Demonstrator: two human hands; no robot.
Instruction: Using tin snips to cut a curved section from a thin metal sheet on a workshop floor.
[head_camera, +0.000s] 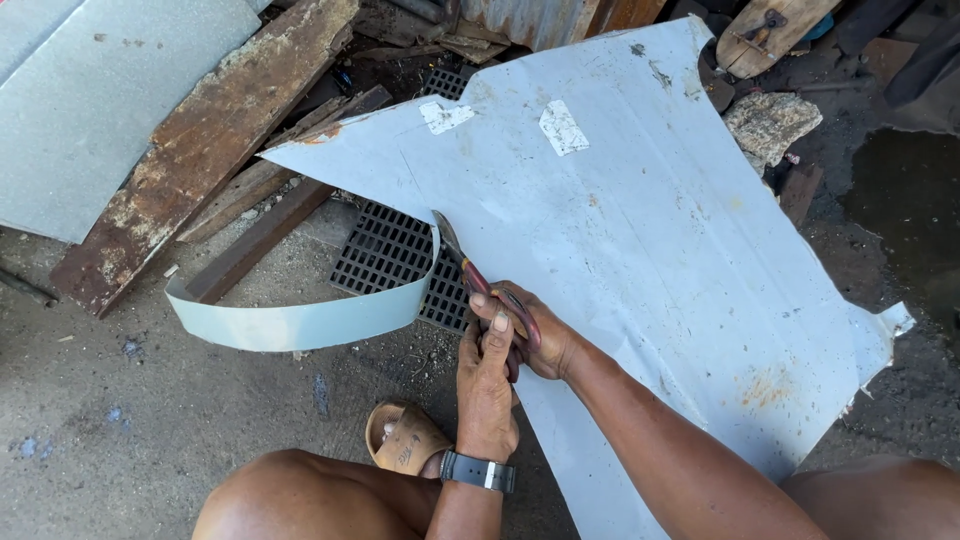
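A large pale grey metal sheet (640, 230) lies on the ground in front of me. Both hands grip the red handles of tin snips (470, 272), whose blades bite into the sheet's left edge. My right hand (540, 335) wraps the handles from the right. My left hand (487, 385), with a dark wristband, clasps over them from below. A long cut strip of the sheet (300, 320) curls away to the left, still joined near the blades.
A black drain grate (385, 255) lies under the strip. Rusty planks (200, 150) and another grey sheet (90, 90) lie at upper left. A stone (770, 122) sits at upper right. My sandalled foot (405, 438) and knees are near the bottom edge.
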